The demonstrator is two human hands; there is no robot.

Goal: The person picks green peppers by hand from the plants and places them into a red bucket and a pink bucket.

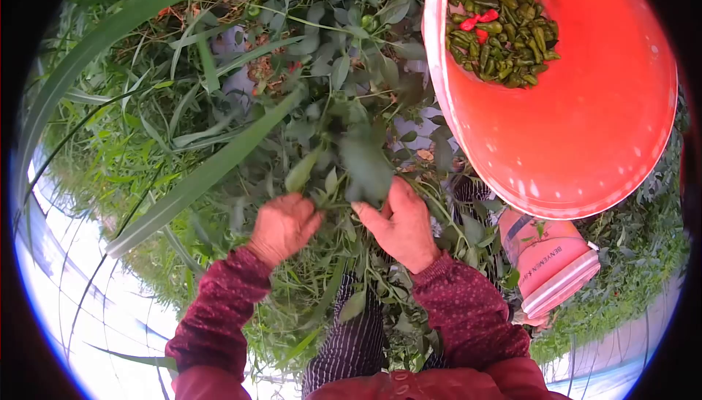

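My left hand [284, 229] is closed, its fingers curled in among the stems of a pepper plant [333, 118]. What its fingertips hold, if anything, is hidden. Just above it hangs a pale green leaf or pod [301, 172], too blurred to tell which. My right hand [406, 228] is a short way to the right, thumb and forefinger apart beside a large blurred leaf [365, 170]. That leaf covers part of its fingertips. Thin stems run between the two hands.
A red bucket [599, 122] at the upper right holds many green peppers [504, 34] and a few red ones [482, 18]. Below it lies a pink printed container [548, 257]. Long grass blades [212, 170] cross the left side. Grey ground sheeting [230, 67] shows between plants.
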